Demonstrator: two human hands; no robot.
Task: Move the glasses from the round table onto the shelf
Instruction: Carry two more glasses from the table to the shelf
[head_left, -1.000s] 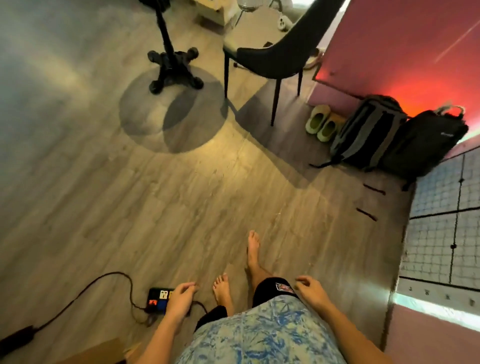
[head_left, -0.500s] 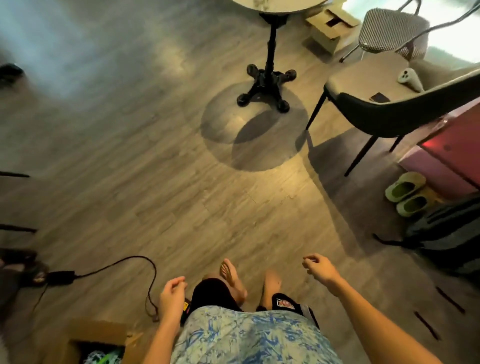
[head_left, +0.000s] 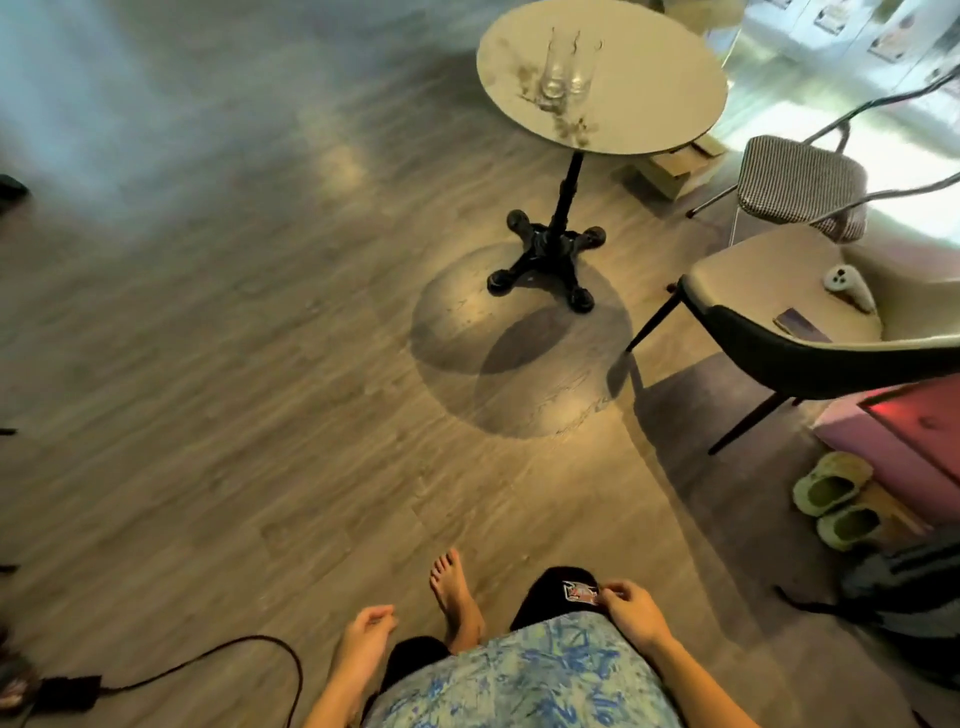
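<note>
Two clear tall glasses (head_left: 563, 65) stand close together on the round grey table (head_left: 649, 88), which rests on a black pedestal base (head_left: 545, 260) at the top middle of the view. My left hand (head_left: 366, 636) hangs low by my hip with loosely curled fingers and holds nothing. My right hand (head_left: 631, 613) hangs by my right thigh, also loose and holding nothing. Both hands are far from the table. No shelf is in view.
A dark-backed chair (head_left: 810, 338) with a white controller on its seat stands right of the table, with a checked metal chair (head_left: 802, 184) behind it. Green slippers (head_left: 831, 499), a backpack (head_left: 904, 597) and a pink cabinet (head_left: 914, 436) line the right. A black cable (head_left: 208, 670) crosses the floor lower left.
The view has swung left and upward, so the round tabletop with the glasses has come into sight. My feet have stepped forward and both hands have stayed low at my sides.
</note>
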